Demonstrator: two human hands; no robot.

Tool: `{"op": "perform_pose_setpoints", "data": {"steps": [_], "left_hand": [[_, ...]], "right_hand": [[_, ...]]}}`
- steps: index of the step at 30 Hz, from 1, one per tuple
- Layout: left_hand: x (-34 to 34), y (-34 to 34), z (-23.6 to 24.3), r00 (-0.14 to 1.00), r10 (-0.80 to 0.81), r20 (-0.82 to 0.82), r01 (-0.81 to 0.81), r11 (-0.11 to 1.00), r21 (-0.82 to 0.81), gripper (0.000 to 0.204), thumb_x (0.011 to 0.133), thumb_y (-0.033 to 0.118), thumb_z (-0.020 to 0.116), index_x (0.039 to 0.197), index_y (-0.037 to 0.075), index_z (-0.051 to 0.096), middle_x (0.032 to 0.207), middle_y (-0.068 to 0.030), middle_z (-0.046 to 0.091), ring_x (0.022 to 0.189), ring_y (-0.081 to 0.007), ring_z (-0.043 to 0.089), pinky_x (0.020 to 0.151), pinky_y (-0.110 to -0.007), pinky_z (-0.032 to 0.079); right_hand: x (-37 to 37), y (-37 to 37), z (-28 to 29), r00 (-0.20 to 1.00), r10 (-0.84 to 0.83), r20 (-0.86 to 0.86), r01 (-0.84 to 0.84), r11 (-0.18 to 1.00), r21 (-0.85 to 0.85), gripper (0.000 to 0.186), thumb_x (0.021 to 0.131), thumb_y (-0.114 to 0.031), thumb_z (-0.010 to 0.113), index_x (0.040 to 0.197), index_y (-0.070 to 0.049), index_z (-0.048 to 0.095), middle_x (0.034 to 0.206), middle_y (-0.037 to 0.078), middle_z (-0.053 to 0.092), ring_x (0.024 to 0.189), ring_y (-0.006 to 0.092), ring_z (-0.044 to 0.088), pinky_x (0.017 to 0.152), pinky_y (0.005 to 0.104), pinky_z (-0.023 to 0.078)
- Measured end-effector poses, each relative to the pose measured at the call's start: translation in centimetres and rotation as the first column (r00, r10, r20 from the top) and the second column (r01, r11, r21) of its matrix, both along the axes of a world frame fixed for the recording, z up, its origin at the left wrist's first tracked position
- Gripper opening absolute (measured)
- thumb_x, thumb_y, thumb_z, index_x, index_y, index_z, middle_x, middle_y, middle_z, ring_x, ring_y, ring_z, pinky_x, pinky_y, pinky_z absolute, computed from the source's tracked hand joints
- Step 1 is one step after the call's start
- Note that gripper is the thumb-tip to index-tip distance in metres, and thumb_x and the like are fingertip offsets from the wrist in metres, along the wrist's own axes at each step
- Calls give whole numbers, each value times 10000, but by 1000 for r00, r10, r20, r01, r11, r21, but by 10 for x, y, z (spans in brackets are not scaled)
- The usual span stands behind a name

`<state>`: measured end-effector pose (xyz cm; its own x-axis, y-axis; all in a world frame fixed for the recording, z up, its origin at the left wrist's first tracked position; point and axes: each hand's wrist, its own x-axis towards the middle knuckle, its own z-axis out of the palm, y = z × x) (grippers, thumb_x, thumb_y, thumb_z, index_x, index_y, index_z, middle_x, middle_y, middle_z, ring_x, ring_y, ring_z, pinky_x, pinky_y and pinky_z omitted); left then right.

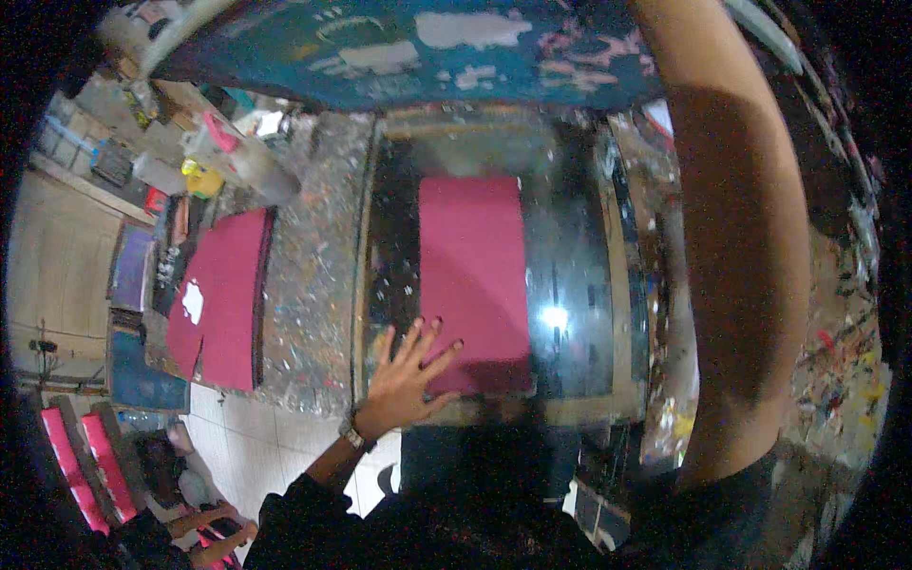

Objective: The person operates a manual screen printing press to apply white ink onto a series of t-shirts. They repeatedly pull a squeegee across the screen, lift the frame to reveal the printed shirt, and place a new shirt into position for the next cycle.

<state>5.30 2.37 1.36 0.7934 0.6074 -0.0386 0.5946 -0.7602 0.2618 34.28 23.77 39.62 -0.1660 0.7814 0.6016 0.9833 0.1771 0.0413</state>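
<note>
A: Where does the maroon sheet [475, 256] lie?
B: On the dark board [575, 252], long axis running away from the person; the left hand [407, 375], nearer, is at the sheet's near-left corner, so the sheet stretches ahead and rightward
A: That hand's state?
B: Open, fingers spread, gripping nothing; whether it presses is hard to tell
A: And the right arm [739, 237]?
B: It reaches beyond the sheet's far-right corner; the right hand is cut off, its state impossible to tell

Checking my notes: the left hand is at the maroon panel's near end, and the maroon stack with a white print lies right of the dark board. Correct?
Not quite: the head view shows the maroon stack lying left of the dark board. The left hand is at the near end of the maroon panel.
</note>
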Motion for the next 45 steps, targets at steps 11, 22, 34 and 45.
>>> {"op": "perform_pose_setpoints", "data": {"steps": [11, 22, 34, 45], "left_hand": [[-15, -8, -27, 1000, 7, 7, -8, 993, 121, 754, 967, 686, 517, 1575, 246, 441, 1701, -166, 245, 1575, -394, 196, 1234, -668, 118], [-19, -16, 24, -40, 884, 467, 69, 468, -881, 508, 1059, 231, 619, 1395, -23, 336, 1301, -201, 585, 1088, -280, 705, 823, -382, 630], [-52, -22, -15, 153, 968, 201, -72, 214, -974, 355, 1070, 234, 594, 1223, -72, 498, 975, -231, 715, 841, -303, 759, 735, -382, 636], [-56, -20, -10, 164, 977, 139, -85, 154, -984, 350, 1085, 226, 564, 1197, -70, 415, 1025, -280, 699, 882, -310, 757, 749, -391, 637]], "right_hand": [[-38, -54, -27, 994, -91, -58, 88, 994, -59, 863, 896, -784, 513, 1137, 21, 707, 1015, 282, 734, 992, 457, 709, 885, 535, 550], [-66, -217, -268, 997, 73, -13, -73, 951, -301, 452, 926, -526, 666, 1048, -91, 646, 863, 161, 721, 808, 376, 725, 818, 517, 543], [-10, -60, -329, 990, 138, 37, -110, 901, -419, 458, 926, -431, 690, 1226, -109, 565, 943, 183, 729, 807, 444, 698, 704, 540, 547], [-46, -188, -320, 968, 242, -63, -220, 704, -675, 309, 864, -284, 716, 1072, -82, 608, 920, 146, 707, 785, 365, 712, 667, 485, 557]]}}
